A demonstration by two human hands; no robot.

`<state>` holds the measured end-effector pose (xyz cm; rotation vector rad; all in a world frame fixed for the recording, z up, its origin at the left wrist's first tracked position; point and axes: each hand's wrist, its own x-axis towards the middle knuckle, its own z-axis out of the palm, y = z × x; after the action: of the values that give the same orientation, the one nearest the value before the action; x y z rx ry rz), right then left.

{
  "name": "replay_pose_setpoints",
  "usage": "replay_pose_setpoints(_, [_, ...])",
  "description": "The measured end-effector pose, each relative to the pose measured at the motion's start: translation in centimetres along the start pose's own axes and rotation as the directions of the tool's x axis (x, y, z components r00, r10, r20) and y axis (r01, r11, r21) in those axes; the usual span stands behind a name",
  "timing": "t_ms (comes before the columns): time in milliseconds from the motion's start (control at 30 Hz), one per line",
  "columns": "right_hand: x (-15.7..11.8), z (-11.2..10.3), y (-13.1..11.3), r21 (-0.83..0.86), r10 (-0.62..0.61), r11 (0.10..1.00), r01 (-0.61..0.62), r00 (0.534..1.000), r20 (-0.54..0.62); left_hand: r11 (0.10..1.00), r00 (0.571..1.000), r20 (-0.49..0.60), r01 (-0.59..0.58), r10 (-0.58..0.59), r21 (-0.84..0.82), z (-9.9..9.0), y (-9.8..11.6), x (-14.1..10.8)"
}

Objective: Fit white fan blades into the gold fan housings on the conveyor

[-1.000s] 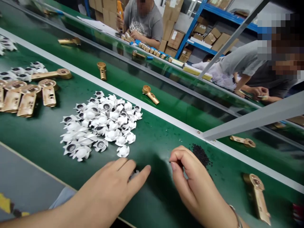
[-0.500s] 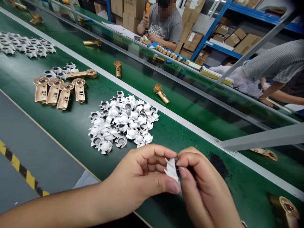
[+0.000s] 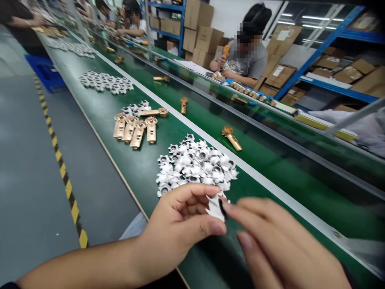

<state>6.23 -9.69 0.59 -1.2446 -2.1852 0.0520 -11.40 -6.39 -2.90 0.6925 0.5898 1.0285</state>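
Observation:
My left hand pinches a small white fan blade between thumb and index finger, its dark hub side facing right. My right hand is just right of it, index fingertip at the dark hub, thumb apart from the finger, somewhat blurred. Nothing shows between its thumb and fingers. Beyond my hands a heap of white fan blades lies on the green table. Several gold housings lie farther left, with a few fan blades behind them.
A white strip runs along the green table. Past it lie gold handheld parts. Farther left is another group of white blades. A co-worker sits opposite. A metal bar is at the right.
The view has swung left, so the table's things appear farther right. My right thumb has come away from the fan blade and the fingers have spread; my left hand still holds it.

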Motion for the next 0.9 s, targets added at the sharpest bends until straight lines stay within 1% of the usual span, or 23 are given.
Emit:
replay_pose_setpoints(33, [2.9, 1.0, 0.3, 0.021, -0.043, 0.999, 0.041, 0.997, 0.071, 0.998, 0.998, -0.047, -0.050, 0.051, 0.031, -1.1, 0.9, -0.2])
replay_pose_setpoints(67, [6.2, 2.3, 0.5, 0.012, -0.029, 1.000, 0.028, 0.992, 0.122, 0.993, 0.990, -0.097, -0.094, 0.100, 0.067, -2.1, 1.9, -0.5])
replay_pose_setpoints(100, [9.9, 3.9, 0.8, -0.047, 0.045, 0.998, -0.037, 0.981, 0.189, 0.987, 0.979, -0.148, -0.124, 0.138, 0.105, -3.2, 2.7, -0.9])
replay_pose_setpoints(133, [13.6, 5.7, 1.0, -0.126, 0.160, 0.984, -0.129, 0.946, 0.282, 0.980, 0.966, -0.200, -0.139, 0.165, 0.140, -4.2, 3.4, -1.4])
replay_pose_setpoints(167, [17.3, 7.8, 1.3, -0.152, 0.198, 0.976, -0.155, 0.925, 0.323, 0.975, 0.949, -0.256, -0.144, 0.184, 0.169, -5.1, 4.1, -1.9])
replay_pose_setpoints(233, [23.9, 12.0, 1.9, -0.199, 0.250, 0.961, -0.190, 0.905, 0.344, 0.971, 0.904, -0.378, -0.130, 0.200, 0.202, -6.7, 5.0, -3.0])
replay_pose_setpoints(267, [26.7, 14.0, 2.2, -0.225, 0.269, 0.954, -0.199, 0.898, 0.348, 0.970, 0.876, -0.437, -0.122, 0.204, 0.209, -7.5, 5.4, -3.6])
replay_pose_setpoints(300, [28.9, 15.7, 2.4, -0.240, 0.270, 0.951, -0.192, 0.895, 0.354, 0.970, 0.845, -0.492, -0.118, 0.211, 0.213, -8.3, 5.8, -4.2])
replay_pose_setpoints(367, [32.1, 18.3, 2.9, -0.258, 0.255, 0.952, -0.162, 0.887, 0.384, 0.967, 0.788, -0.570, -0.121, 0.232, 0.226, -9.9, 6.6, -5.2])
replay_pose_setpoints(400, [33.0, 19.0, 3.1, -0.260, 0.240, 0.955, -0.141, 0.883, 0.404, 0.964, 0.767, -0.594, -0.122, 0.243, 0.237, -10.8, 7.0, -5.7])
replay_pose_setpoints(467, [33.8, 19.4, 3.7, -0.262, 0.210, 0.960, -0.101, 0.877, 0.432, 0.957, 0.732, -0.626, -0.126, 0.268, 0.263, -12.7, 7.9, -6.4])
replay_pose_setpoints(533, [33.6, 18.4, 4.7, -0.266, 0.182, 0.961, -0.069, 0.887, 0.425, 0.949, 0.707, -0.642, -0.141, 0.296, 0.283, -14.3, 8.7, -6.6])
replay_pose_setpoints(600, [32.6, 16.7, 6.2, -0.270, 0.155, 0.962, -0.048, 0.906, 0.393, 0.942, 0.695, -0.641, -0.175, 0.325, 0.288, -15.4, 9.4, -6.1])
replay_pose_setpoints(667, [31.4, 15.1, 7.7, -0.273, 0.144, 0.961, -0.042, 0.920, 0.363, 0.934, 0.702, -0.622, -0.207, 0.348, 0.290, -15.7, 9.8, -5.1])
replay_pose_setpoints(733, [30.5, 14.8, 8.6, -0.265, 0.148, 0.963, -0.050, 0.920, 0.363, 0.929, 0.723, -0.589, -0.227, 0.361, 0.291, -15.2, 9.9, -3.5])
replay_pose_setpoints(800, [30.2, 16.0, 8.5, -0.237, 0.147, 0.970, -0.053, 0.905, 0.400, 0.926, 0.755, -0.543, -0.245, 0.368, 0.286, -14.4, 9.7, -2.0])
replay_pose_setpoints(900, [31.3, 19.4, 7.2, -0.178, 0.108, 0.984, -0.023, 0.869, 0.483, 0.927, 0.802, -0.467, -0.292, 0.372, 0.236, -13.5, 9.0, -0.9])
